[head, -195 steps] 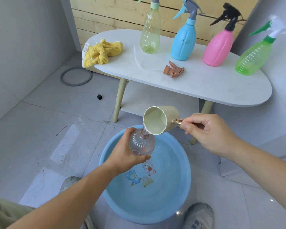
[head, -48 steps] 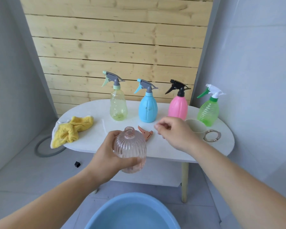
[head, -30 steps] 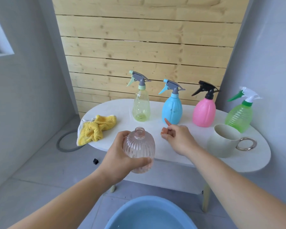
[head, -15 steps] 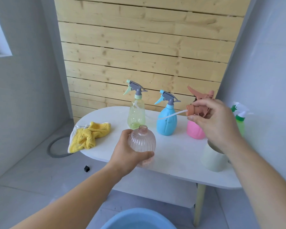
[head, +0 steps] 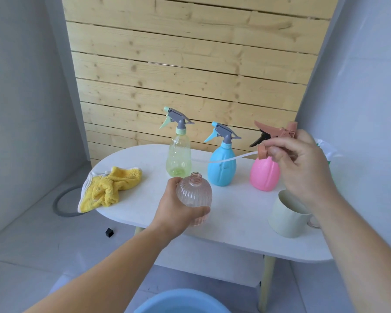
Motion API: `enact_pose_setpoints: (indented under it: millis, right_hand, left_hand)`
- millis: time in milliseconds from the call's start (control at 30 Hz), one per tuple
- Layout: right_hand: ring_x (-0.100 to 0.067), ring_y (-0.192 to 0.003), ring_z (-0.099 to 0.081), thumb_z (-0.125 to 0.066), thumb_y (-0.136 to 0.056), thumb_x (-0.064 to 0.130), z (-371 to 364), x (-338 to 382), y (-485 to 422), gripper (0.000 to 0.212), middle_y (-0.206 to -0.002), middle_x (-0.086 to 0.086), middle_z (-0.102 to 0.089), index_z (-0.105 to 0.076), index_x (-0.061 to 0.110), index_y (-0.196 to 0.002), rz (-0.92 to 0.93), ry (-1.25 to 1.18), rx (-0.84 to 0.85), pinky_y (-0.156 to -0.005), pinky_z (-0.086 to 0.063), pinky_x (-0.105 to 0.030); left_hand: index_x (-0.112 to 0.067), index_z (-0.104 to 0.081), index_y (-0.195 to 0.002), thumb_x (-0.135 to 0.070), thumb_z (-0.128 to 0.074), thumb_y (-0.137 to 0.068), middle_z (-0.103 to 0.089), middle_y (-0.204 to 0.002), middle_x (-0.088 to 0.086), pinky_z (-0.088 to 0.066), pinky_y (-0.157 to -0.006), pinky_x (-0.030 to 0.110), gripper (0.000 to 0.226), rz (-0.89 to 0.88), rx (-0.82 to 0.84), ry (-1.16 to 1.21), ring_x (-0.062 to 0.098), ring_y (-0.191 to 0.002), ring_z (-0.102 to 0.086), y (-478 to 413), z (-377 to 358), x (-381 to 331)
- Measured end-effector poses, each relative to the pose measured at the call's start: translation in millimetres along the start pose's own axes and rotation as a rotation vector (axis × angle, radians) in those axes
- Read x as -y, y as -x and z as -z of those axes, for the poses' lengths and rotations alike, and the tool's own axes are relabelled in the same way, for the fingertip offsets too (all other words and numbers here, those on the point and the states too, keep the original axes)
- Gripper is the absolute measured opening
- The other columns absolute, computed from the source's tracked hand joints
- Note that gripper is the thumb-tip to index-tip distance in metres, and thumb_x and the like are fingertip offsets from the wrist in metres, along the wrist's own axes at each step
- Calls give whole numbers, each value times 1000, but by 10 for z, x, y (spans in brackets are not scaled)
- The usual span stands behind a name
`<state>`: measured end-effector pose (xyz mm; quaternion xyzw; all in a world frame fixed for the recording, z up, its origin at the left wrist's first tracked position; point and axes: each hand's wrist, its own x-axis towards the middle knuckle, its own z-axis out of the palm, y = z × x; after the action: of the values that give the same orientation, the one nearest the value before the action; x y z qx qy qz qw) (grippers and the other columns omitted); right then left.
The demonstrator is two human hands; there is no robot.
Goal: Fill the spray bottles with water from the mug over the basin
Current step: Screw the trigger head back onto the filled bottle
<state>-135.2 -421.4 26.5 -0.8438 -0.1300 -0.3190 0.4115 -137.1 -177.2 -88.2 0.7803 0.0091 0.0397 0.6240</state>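
Note:
My left hand (head: 174, 211) grips a clear ribbed pink bottle (head: 194, 196), uncapped and upright, above the white table (head: 235, 213). My right hand (head: 303, 163) holds an orange-brown spray head (head: 273, 137) up at the right, its white dip tube (head: 230, 158) trailing left in the air. The pale green mug (head: 284, 216) stands on the table under my right forearm. A light green bottle (head: 178, 154), a blue bottle (head: 221, 168) and a pink bottle (head: 265, 175) stand in a row at the back. The blue basin (head: 178, 302) shows at the bottom edge.
A yellow cloth (head: 106, 187) lies on the table's left end. A green spray bottle (head: 325, 150) is mostly hidden behind my right hand. A grey ring (head: 61, 206) and a small black cube (head: 109, 232) lie on the tiled floor. Wooden slats back the table.
My right hand set the mug on the table, picked the spray head off it and lifted it to the right. The left hand keeps the ribbed bottle, raised from the basin.

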Motion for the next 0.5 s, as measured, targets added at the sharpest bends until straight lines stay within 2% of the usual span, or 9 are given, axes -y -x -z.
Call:
enact_pose_setpoints:
  millis: [67, 133, 200, 267, 367, 433, 500]
  right_hand:
    - [-17, -107, -62, -54, -95, 5, 29, -13, -12, 29, -112, -5, -58, -74, 25, -94, 26, -18, 22, -98, -49, -42]
    - [2, -111, -55, -51, -95, -3, 55, 15, -6, 30, -119, -10, -60, -73, 17, -92, 38, -27, 38, -101, -43, -23]
    - [10, -109, -50, -49, -95, -9, 56, 74, 8, 31, -119, -12, -62, -73, 10, -90, 84, -17, 46, -95, -37, -9]
    - [7, -104, -54, -47, -94, -11, 52, 90, 14, 32, -116, -14, -62, -72, 8, -87, 118, -29, 48, -92, -40, -10]
    - [-11, -100, -63, -47, -96, -8, 67, 65, -9, 36, -109, -9, -59, -72, 15, -84, 119, -60, 31, -90, -51, -28]
    - [-18, -100, -64, -47, -96, -8, 81, 73, -15, 42, -104, -3, -55, -70, 24, -82, 133, -55, 20, -88, -50, -28]
    - [-17, -101, -63, -47, -95, -10, 75, 109, -10, 45, -101, 8, -53, -70, 26, -80, 155, -44, 11, -88, -49, -23]
  left_hand:
    - [-36, -42, -126, -24, -95, -65, -55, -117, -14, -49, -66, 18, 82, 3, 2, 19, 3, -106, -54, -17, -22, 5]
    - [-37, -41, -126, -23, -94, -65, -54, -118, -13, -52, -71, 23, 82, 1, 8, 24, 9, -109, -54, -36, -35, 15]
    - [-37, -40, -129, -24, -94, -66, -53, -121, -12, -55, -77, 27, 84, 2, 21, 13, 14, -113, -53, -41, -34, 21]
    - [-35, -38, -135, -25, -94, -67, -51, -127, -8, -55, -80, 29, 89, 2, 35, -12, 16, -116, -51, -46, -34, 23]
    - [-34, -34, -144, -25, -92, -70, -46, -135, -8, -47, -66, 14, 94, -2, 60, -33, 14, -119, -47, -42, -24, -3]
    - [-33, -29, -150, -27, -92, -72, -41, -137, -10, -40, -62, 7, 100, 1, 69, -49, 13, -120, -44, -35, -11, -14]
    - [-33, -27, -152, -28, -91, -73, -41, -140, -8, -40, -63, 7, 102, -1, 72, -55, 13, -122, -43, -38, 6, -6]
